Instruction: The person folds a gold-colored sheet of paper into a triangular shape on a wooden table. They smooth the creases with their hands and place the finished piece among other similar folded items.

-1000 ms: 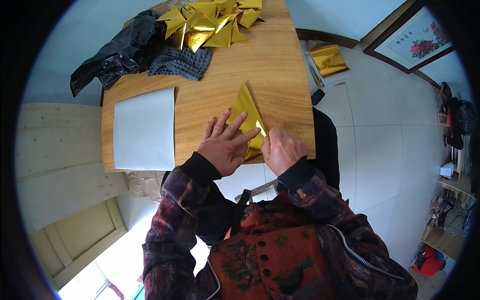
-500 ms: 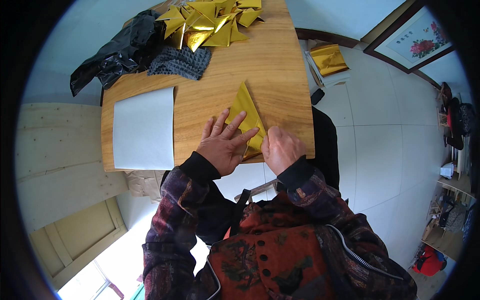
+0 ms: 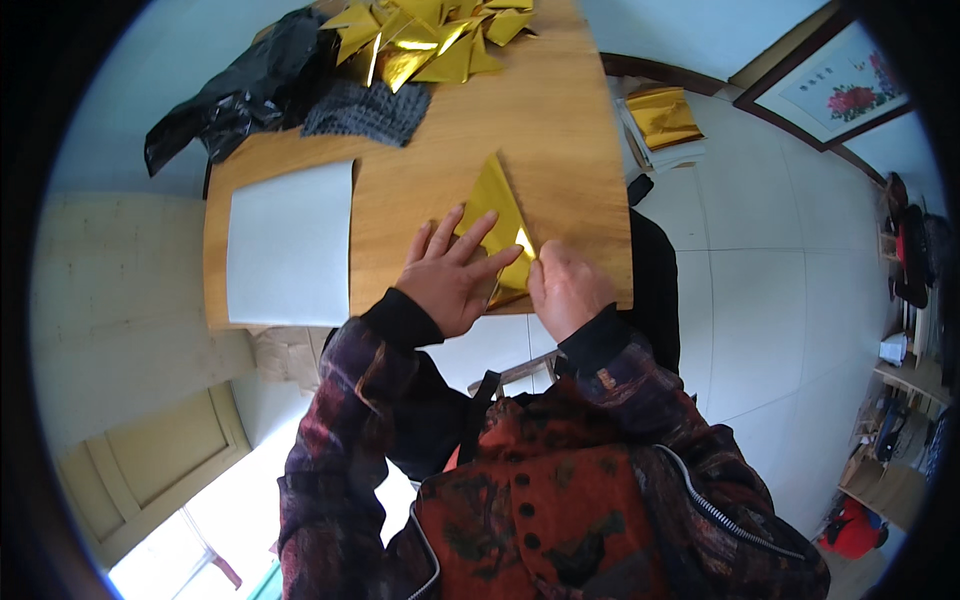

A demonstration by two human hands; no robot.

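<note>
A folded triangle of gold foil paper (image 3: 491, 203) lies near the table's front edge, its point away from me. My left hand (image 3: 447, 275) rests on its left side with fingers spread, the index finger reaching across the foil. At the triangle's right edge, my right hand (image 3: 570, 290) has its fingers curled and pressed together on the paper's edge. The fingertips of that hand are partly hidden. To the left lies a pale rectangular sheet (image 3: 290, 245), which neither hand touches.
Several folded gold pieces (image 3: 445, 50) are heaped at the far end of the wooden table (image 3: 560, 130). Beside them are a black plastic bag (image 3: 250, 95) and a dark textured cloth (image 3: 368, 112). Gold sheets (image 3: 663, 117) lie on a stack beyond the table's right side.
The whole view has shifted slightly, so the table sits a little higher. A bright glint now shows on the foil by my left index finger. Both hands keep nearly the same places.
</note>
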